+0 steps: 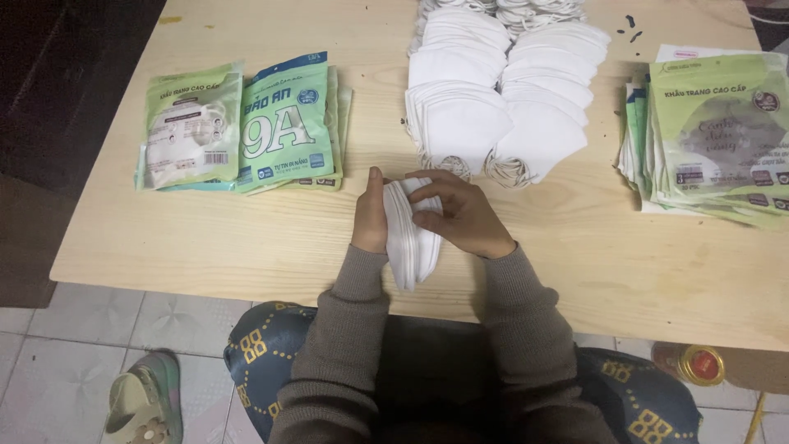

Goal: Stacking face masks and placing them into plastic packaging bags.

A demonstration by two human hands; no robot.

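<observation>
A small stack of folded white face masks (409, 240) stands on edge between my two hands, at the near edge of the wooden table (230, 238). My left hand (371, 215) presses flat against the stack's left side. From the right, my right hand (459, 211) grips the stack, its fingers curled over the top. Both sleeves are grey-brown. Just beyond my hands lie two long rows of loose white masks (501, 90), overlapped and running to the far edge.
Filled green mask packets (242, 123) lie at the left of the table. A pile of flat, empty green packets (715, 136) sits at the right. Below the table are a tiled floor, a sandal (144, 403) and a jar with a red lid (697, 363).
</observation>
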